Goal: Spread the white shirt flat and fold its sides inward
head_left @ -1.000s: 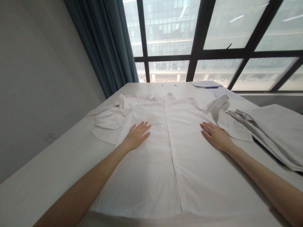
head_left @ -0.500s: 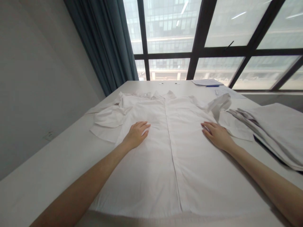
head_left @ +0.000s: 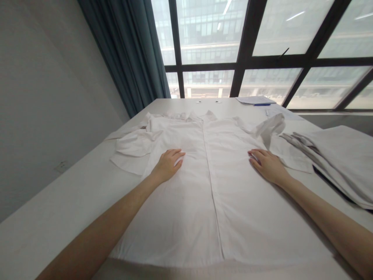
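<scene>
A white shirt [head_left: 189,202] lies spread front side up, its collar away from me and its hem near the front edge. The front opening runs down its middle. My left hand [head_left: 167,165] rests flat on the left half of the chest, fingers extended and a little apart. On the right edge of the body lies my right hand [head_left: 268,165], fingers stretched and slightly bent, gripping nothing. Both sleeves lie loosely out to the sides, the right sleeve [head_left: 271,130] bunched up near the shoulder.
The shirt is on a white table [head_left: 87,194]. A stack of folded pale cloth [head_left: 344,155] sits at the right on something dark. Papers [head_left: 253,100] and a blue pen [head_left: 262,104] lie at the far end, before windows and a blue curtain [head_left: 125,50].
</scene>
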A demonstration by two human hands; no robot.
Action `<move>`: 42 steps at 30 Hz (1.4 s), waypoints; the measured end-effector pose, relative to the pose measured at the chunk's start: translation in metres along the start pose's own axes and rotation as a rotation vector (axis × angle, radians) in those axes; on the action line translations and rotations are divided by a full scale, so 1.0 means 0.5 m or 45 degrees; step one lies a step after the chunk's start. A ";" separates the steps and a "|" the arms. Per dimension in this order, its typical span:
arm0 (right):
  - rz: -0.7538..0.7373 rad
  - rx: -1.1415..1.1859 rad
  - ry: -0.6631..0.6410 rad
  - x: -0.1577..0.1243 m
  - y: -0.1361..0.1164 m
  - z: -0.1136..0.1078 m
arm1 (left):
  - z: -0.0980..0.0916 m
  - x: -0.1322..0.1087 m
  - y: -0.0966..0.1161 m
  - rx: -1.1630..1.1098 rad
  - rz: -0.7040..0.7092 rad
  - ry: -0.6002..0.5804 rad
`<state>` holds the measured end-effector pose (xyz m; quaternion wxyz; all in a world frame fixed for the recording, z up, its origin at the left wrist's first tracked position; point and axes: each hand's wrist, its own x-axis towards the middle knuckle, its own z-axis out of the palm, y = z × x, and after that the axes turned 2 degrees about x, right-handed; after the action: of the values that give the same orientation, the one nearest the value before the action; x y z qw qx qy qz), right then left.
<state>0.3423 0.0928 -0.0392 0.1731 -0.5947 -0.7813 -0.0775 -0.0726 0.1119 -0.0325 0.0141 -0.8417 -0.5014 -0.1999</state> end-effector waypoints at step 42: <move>0.003 0.009 -0.039 -0.002 0.006 0.005 | -0.009 -0.004 0.015 0.123 0.081 -0.120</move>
<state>0.3451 0.0937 -0.0422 0.1631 -0.5961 -0.7834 -0.0654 -0.0687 0.1052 -0.0277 0.0374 -0.8641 -0.4834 -0.1350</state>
